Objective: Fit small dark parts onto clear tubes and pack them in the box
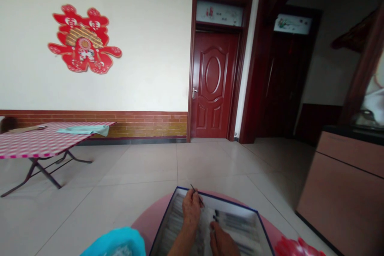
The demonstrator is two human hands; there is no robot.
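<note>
My left hand point(191, 210) is over the far part of a shallow white box with a dark blue rim point(258, 211). Its fingers are closed on a thin dark stick point(193, 187), which slants past the fingertips; its exact kind is too small to tell. Lower and to the right, my right hand point(223, 242) is in the box with its fingers curled, and whatever they hold is hidden. Slim pen-like items in clear wrapping point(237, 222), some with dark ends, lie in rows to the right. More clear-wrapped slim pieces point(172, 228) fill the left side.
The box rests on a round pink surface point(144, 218). A bright blue bag or lined container point(126, 236) stands at left, red plastic point(297, 247) at right. Farther off are a folding table with a checked cloth point(36, 140), a pinkish cabinet point(339, 184) and a red door point(214, 84).
</note>
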